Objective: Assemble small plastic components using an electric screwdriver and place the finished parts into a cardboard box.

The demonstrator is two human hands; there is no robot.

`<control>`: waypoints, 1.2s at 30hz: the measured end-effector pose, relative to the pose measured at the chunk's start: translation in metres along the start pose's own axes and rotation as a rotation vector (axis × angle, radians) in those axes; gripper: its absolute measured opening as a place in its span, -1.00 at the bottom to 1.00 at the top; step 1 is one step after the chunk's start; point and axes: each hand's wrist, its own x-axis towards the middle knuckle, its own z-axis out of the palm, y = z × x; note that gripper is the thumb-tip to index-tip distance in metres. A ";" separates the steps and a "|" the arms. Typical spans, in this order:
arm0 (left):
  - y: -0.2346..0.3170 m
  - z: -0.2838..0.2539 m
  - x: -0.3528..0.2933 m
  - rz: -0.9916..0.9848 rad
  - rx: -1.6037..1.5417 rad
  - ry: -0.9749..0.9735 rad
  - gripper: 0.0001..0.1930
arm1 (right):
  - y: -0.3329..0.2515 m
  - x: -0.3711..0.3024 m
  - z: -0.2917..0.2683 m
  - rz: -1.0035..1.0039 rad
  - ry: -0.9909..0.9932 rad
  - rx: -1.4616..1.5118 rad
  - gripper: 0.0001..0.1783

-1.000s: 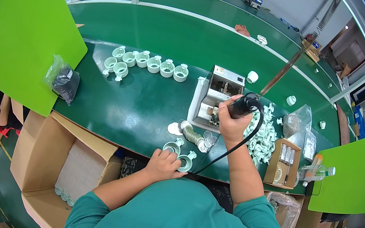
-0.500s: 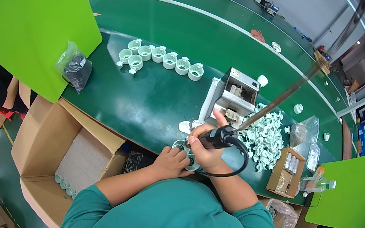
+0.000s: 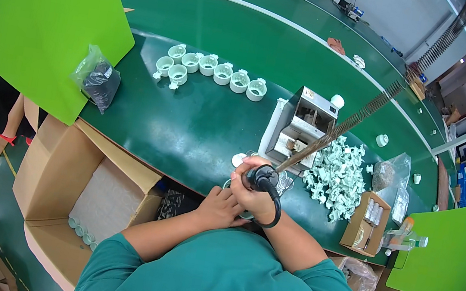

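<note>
Gripping a black driver (image 3: pixel 264 180) in the closed right hand (image 3: pixel 252 189), apparently hung from a spring (image 3: pixel 367 109), just beside the left hand (image 3: pixel 220 209) at the near edge of the bench (image 3: pixel 144 125). Resting the left hand over pale green cups (image 3: pixel 246 215), to judge by slivers of rim (scarcely more than that). Probably at a fastening step; calls for holding the cups still and lining up the driver. Hard to make out the tip, hidden below the right hand. Impossible to tell gripping from mere covering in the left.
</note>
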 end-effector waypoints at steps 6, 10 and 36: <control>-0.001 0.002 0.004 0.046 0.013 0.008 -0.41 | 0.006 -0.002 0.006 -0.067 0.086 -0.069 -0.53; 0.006 -0.006 0.007 0.034 0.003 0.027 -0.51 | -0.004 0.004 0.002 -0.079 0.043 -0.130 -0.49; 0.013 -0.007 0.014 -0.012 0.047 -0.013 -0.56 | -0.049 0.002 -0.050 0.073 0.130 0.346 -0.01</control>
